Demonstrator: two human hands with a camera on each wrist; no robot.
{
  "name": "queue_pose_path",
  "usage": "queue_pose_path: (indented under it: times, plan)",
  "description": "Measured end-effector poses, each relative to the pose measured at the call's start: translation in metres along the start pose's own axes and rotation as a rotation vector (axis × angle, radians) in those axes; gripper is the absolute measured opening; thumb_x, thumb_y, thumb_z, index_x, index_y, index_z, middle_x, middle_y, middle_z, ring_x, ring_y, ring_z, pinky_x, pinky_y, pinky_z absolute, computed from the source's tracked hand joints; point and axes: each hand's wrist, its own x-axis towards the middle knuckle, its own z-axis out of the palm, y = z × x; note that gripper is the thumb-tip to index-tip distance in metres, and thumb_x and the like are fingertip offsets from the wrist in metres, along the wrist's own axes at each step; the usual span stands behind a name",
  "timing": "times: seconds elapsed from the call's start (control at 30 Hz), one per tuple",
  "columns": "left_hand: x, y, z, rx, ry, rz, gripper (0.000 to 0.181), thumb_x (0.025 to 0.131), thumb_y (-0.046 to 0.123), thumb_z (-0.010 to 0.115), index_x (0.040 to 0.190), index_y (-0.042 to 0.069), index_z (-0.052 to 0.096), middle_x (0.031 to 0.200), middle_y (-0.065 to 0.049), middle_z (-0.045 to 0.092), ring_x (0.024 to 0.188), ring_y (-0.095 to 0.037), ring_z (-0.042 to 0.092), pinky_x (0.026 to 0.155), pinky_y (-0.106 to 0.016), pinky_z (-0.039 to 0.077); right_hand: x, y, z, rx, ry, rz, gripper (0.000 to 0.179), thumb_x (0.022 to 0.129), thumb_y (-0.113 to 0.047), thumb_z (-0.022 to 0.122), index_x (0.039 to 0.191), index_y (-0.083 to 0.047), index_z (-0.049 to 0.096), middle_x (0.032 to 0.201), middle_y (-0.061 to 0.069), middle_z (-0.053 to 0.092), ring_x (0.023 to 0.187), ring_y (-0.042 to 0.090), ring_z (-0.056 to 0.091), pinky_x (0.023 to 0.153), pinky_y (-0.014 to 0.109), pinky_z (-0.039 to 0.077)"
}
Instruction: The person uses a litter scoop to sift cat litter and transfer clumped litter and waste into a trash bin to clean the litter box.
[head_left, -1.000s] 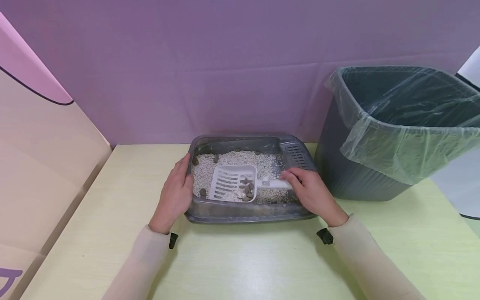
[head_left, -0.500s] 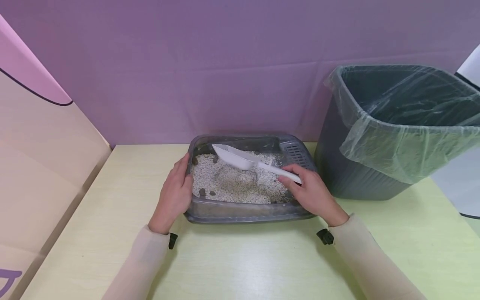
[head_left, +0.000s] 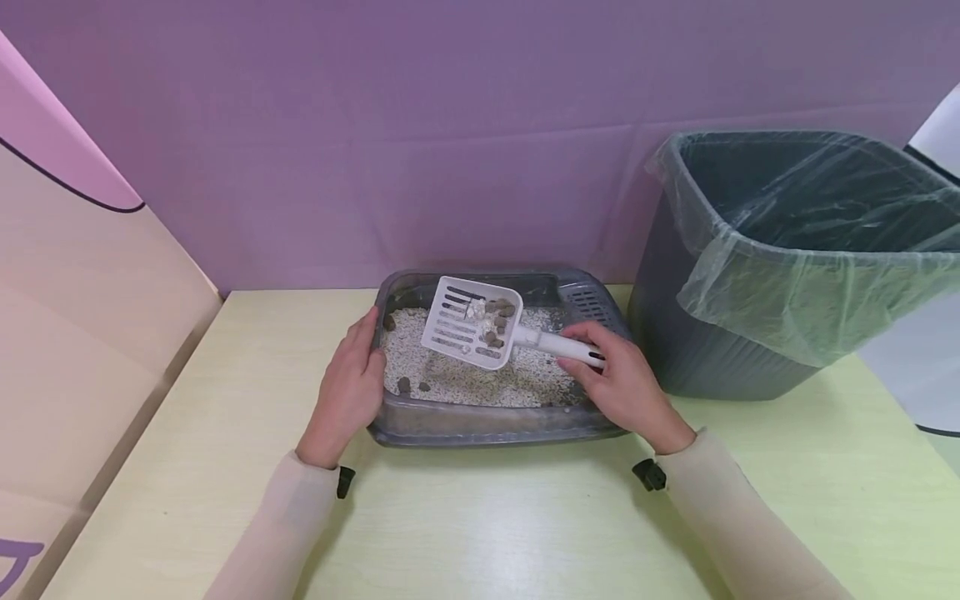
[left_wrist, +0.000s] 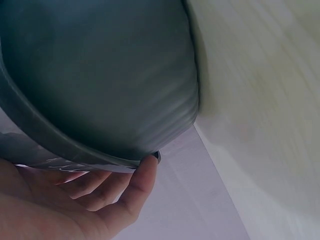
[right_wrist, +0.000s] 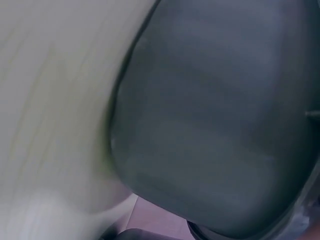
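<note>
In the head view a dark grey litter box (head_left: 495,423) holds pale granular litter (head_left: 465,387). My right hand (head_left: 626,387) grips the handle of a white slotted litter scoop (head_left: 527,337) between thumb and fingers. Its pan hangs over the litter, facing up and slightly tilted, with several brown clumps (head_left: 501,321) and pale bits on it. My left hand (head_left: 352,379) rests against the box's left side, fingers nearly straight. The left wrist view shows its fingers (left_wrist: 142,177) along the rim. In the right wrist view the box wall (right_wrist: 200,115) fills most of the picture; the scoop is hidden.
At the right stands a tall grey bin (head_left: 675,325), lined with a clear plastic bag (head_left: 802,304) folded over its rim. Brown clumps (head_left: 405,385) lie in the litter at the box's left. A purple cloth (head_left: 375,167) backs the pale table (head_left: 487,517).
The scoop has risen from the litter with clumps on it. It tipped on its side, then came back nearly level, its pan farther from me. The left hand has stayed put.
</note>
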Motion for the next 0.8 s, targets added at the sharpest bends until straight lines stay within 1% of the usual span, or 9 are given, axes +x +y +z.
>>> queue_pose_path:
  times: [0.17, 0.33, 0.43, 0.5, 0.63, 0.7, 0.8]
  plan:
    - [0.001, 0.0, 0.001, -0.001, -0.002, 0.004, 0.054, 0.098, 0.016, 0.031, 0.15, 0.005, 0.023, 0.152, -0.011, 0.027, 0.137, -0.03, 0.025, 0.107, -0.048, 0.024, -0.001, 0.002, 0.001, -0.009, 0.046, -0.019, 0.031, 0.087, -0.01, 0.068, 0.116, -0.016, 0.06, 0.098, 0.001, 0.06, 0.068, 0.019, 0.051, 0.055, 0.032, 0.042]
    - [0.002, -0.001, 0.002, -0.002, -0.005, 0.006, 0.054, 0.098, 0.015, 0.031, 0.15, 0.005, 0.023, 0.152, -0.012, 0.027, 0.137, -0.03, 0.025, 0.107, -0.048, 0.024, -0.001, 0.001, -0.001, -0.015, 0.05, -0.022, 0.031, 0.087, -0.011, 0.068, 0.116, -0.015, 0.06, 0.096, 0.001, 0.06, 0.069, 0.019, 0.05, 0.057, 0.033, 0.041]
    - [0.002, -0.002, 0.002, -0.005, -0.01, 0.004, 0.054, 0.098, 0.015, 0.032, 0.15, 0.005, 0.022, 0.152, -0.012, 0.026, 0.137, -0.03, 0.025, 0.107, -0.049, 0.024, -0.002, -0.006, -0.007, -0.031, 0.056, -0.03, 0.03, 0.087, -0.012, 0.068, 0.117, -0.014, 0.06, 0.092, 0.001, 0.06, 0.067, 0.018, 0.049, 0.057, 0.032, 0.041]
    - [0.003, -0.002, 0.003, -0.008, -0.012, 0.003, 0.054, 0.098, 0.014, 0.032, 0.15, 0.005, 0.022, 0.152, -0.012, 0.026, 0.137, -0.031, 0.025, 0.107, -0.049, 0.024, -0.003, -0.014, -0.015, -0.05, 0.07, -0.047, 0.03, 0.087, -0.012, 0.068, 0.117, -0.014, 0.061, 0.088, 0.001, 0.059, 0.065, 0.017, 0.049, 0.055, 0.031, 0.04]
    - [0.004, -0.002, 0.003, -0.008, -0.012, 0.003, 0.054, 0.098, 0.014, 0.032, 0.151, 0.006, 0.022, 0.152, -0.012, 0.026, 0.137, -0.031, 0.025, 0.107, -0.049, 0.024, -0.002, -0.039, -0.041, -0.097, 0.125, -0.129, 0.031, 0.086, -0.009, 0.069, 0.116, -0.013, 0.063, 0.081, -0.001, 0.058, 0.061, 0.014, 0.047, 0.053, 0.026, 0.037]
    - [0.005, -0.002, 0.003, -0.007, -0.011, 0.004, 0.054, 0.098, 0.014, 0.032, 0.151, 0.005, 0.022, 0.152, -0.013, 0.026, 0.137, -0.031, 0.025, 0.107, -0.049, 0.023, -0.001, -0.054, -0.056, -0.123, 0.165, -0.178, 0.031, 0.085, -0.007, 0.07, 0.115, -0.012, 0.065, 0.079, -0.002, 0.058, 0.06, 0.011, 0.046, 0.053, 0.024, 0.037]
    - [0.005, -0.002, 0.004, -0.009, -0.01, 0.009, 0.054, 0.098, 0.013, 0.032, 0.15, 0.005, 0.022, 0.151, -0.013, 0.026, 0.137, -0.031, 0.025, 0.107, -0.049, 0.023, -0.001, -0.074, -0.081, -0.172, 0.255, -0.218, 0.03, 0.082, -0.004, 0.072, 0.111, -0.01, 0.068, 0.078, -0.002, 0.059, 0.059, 0.008, 0.044, 0.054, 0.022, 0.035]
